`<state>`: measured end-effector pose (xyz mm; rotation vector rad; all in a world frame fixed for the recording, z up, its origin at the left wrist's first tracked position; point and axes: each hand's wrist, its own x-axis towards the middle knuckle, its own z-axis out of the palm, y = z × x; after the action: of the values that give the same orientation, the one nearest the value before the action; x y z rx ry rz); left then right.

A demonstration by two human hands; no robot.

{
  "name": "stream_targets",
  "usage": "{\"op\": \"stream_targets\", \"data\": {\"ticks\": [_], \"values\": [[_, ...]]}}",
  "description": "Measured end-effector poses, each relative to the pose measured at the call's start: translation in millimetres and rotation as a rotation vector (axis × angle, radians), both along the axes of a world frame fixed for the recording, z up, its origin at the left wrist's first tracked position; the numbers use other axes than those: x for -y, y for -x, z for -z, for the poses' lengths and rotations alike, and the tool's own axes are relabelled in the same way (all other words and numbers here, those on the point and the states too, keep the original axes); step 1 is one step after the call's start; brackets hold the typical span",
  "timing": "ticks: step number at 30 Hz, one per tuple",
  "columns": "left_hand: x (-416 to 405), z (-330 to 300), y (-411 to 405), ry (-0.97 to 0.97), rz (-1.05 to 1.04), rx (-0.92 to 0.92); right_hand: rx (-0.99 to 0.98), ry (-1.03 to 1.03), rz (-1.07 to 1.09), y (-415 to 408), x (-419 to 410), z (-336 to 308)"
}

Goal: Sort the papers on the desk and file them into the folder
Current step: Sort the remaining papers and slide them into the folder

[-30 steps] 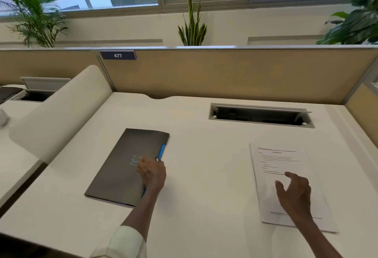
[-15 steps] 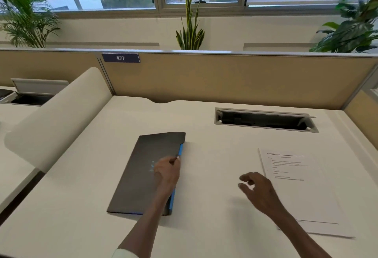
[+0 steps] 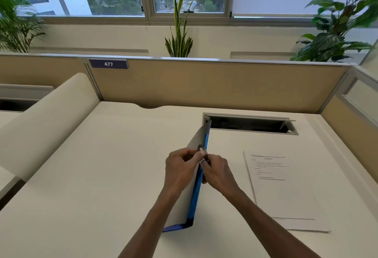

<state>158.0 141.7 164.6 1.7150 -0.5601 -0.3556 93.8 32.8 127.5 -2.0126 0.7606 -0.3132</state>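
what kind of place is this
Most likely an open-plan office workstation: a white desk ringed by a tan partition carrying a numbered tag 477, with a cable hatch set into the desktop.

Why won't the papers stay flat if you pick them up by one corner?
The papers look like thin printed sheets lying loose on the desk, so they would probably droop. They seem light, and a push would likely slide them. A few edges show at the left side, so the stack might fan apart.
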Motion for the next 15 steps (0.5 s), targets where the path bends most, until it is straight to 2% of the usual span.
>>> {"op": "stream_targets", "data": {"ticks": [2, 6, 11, 15], "values": [[0.6, 3.4, 5.6, -0.012, 0.07, -0.024, 0.042, -0.037, 0.014, 6.1, 5.2, -4.1], [-1.8, 19.0, 13.2, -0.261, 0.129, -0.064, 0.058, -0.07, 0.036, 15.2, 14.5, -9.6], [-4.0, 17.7, 15.9, -0.356, 0.055, -0.187, 0.057, -0.115, 0.022, 26.1, 24.3, -9.9], [-8.8, 14.6, 13.8, -0.361, -0.093, -0.122, 0.041, -0.175, 0.016, 38.3, 32.5, -7.5]]}}
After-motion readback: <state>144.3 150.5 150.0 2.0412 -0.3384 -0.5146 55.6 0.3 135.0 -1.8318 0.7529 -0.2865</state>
